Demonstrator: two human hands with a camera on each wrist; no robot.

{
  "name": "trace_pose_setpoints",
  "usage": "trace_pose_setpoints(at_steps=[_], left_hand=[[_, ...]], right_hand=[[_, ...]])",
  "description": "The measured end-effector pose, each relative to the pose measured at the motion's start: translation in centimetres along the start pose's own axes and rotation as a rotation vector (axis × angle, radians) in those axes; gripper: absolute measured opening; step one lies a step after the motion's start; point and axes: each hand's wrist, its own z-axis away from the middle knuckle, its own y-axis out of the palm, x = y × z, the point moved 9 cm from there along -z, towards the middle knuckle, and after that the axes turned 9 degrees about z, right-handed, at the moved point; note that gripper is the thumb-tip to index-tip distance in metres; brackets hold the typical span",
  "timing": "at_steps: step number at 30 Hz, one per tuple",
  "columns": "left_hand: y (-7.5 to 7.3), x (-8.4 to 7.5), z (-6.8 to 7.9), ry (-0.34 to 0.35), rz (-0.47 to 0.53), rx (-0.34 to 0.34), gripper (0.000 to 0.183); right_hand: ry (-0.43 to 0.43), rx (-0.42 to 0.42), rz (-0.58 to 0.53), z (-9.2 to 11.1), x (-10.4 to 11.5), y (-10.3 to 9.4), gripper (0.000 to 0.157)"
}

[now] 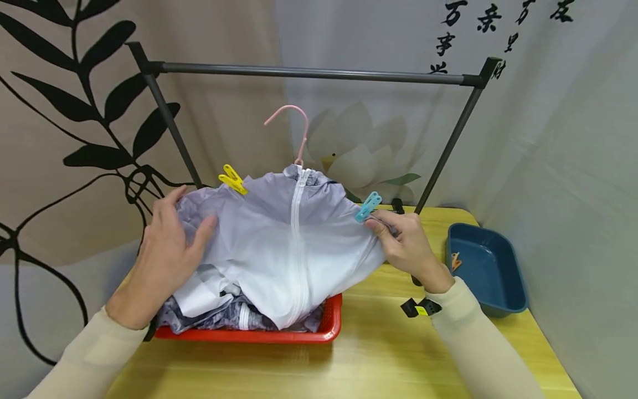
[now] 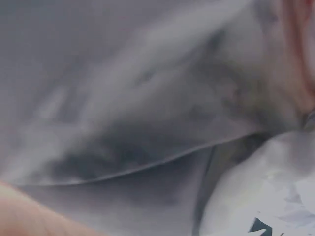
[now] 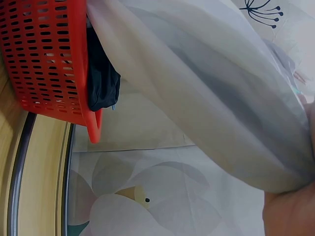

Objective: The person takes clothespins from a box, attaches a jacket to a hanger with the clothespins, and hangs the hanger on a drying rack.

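A lavender-to-white zip jacket [image 1: 259, 221] is on a pink hanger [image 1: 302, 136], its hook sticking up above the collar. A yellow clothespin [image 1: 232, 179] is on the shoulder at the left and a blue clothespin [image 1: 368, 206] on the one at the right. My left hand [image 1: 169, 249] is at the left shoulder, thumb and fingers spread apart against the fabric. Just below the blue clothespin, my right hand [image 1: 401, 238] pinches the jacket's shoulder edge. Pale fabric [image 2: 162, 103] fills most of the left wrist view, blurred. The right wrist view shows hanging cloth [image 3: 206, 98].
Under the jacket sits a red basket [image 1: 334, 318] holding more grey clothing [image 1: 209, 318]. A dark rack bar [image 1: 309, 71] spans the back on two posts. On the yellow table [image 1: 379, 354], at the right, stands a blue bin [image 1: 498, 277] with an orange clothespin [image 1: 456, 261] inside.
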Motion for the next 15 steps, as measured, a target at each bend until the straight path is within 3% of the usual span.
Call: trace_pose_setpoints(at_steps=[7,11,15], left_hand=[[1.1,1.6,1.9,-0.175,-0.05,0.178,0.106],[1.9,1.6,2.7,-0.205,-0.068,0.271,0.116],[2.2,1.1,3.3,-0.228,-0.074,0.307,0.122]], right_hand=[[0.051,-0.033,0.038,-0.3,0.1,-0.3,0.018],[0.071,-0.054,0.044,-0.5,0.2,-0.4,0.016],[0.073,-0.076,0.057,-0.7,0.3,-0.5,0.015]])
